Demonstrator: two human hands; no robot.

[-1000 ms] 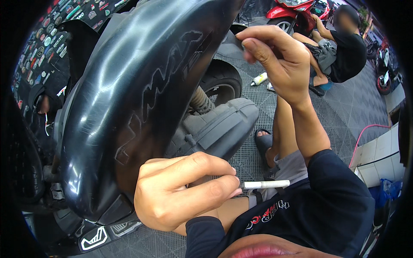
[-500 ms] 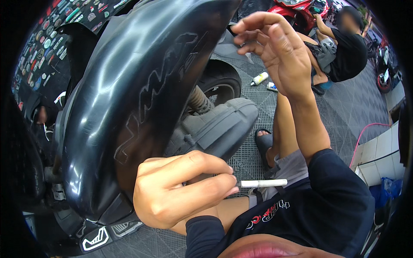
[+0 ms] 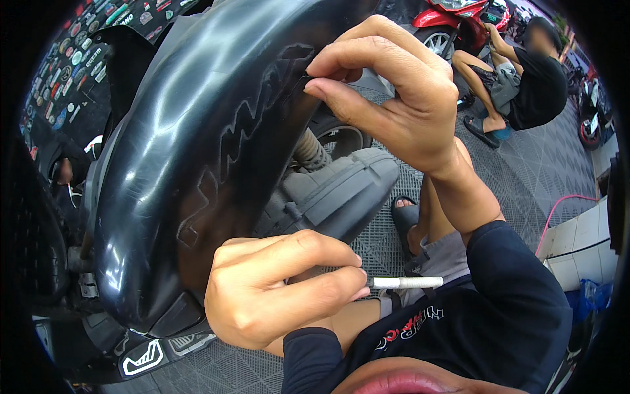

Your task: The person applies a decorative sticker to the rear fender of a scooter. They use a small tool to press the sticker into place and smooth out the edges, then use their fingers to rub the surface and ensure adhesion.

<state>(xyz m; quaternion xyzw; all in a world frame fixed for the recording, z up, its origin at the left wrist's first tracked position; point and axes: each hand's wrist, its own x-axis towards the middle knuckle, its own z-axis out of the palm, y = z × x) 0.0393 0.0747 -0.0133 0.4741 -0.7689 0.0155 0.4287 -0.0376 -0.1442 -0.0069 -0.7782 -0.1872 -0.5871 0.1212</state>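
A glossy black scooter body panel [image 3: 151, 177] fills the left side, with a jagged pale lettering-like outline [image 3: 226, 148] along its face. My right hand [image 3: 400, 92] is at the panel's upper right edge, thumb and index tips closed in a pinch beside the outline's top end. Whatever lies between those tips is too small to make out. Lower down, my left hand [image 3: 282, 289] is closed in front of the panel's lower part. From its fingertips a slim white stick [image 3: 408, 282], dark at the finger end, points right. The stick's exact kind is unclear.
Below the panel are a rear wheel [image 3: 344, 134], a shock spring [image 3: 308, 151] and a grey engine cover [image 3: 341, 190]. At upper right a person [image 3: 538, 79] sits near a red motorcycle [image 3: 453, 23]. A pink hose [image 3: 551, 210] runs by a tiled block [image 3: 577, 249].
My right hand has come left and down to the panel's edge, and its spread fingers have closed into a pinch. My left hand with the white stick has barely shifted.
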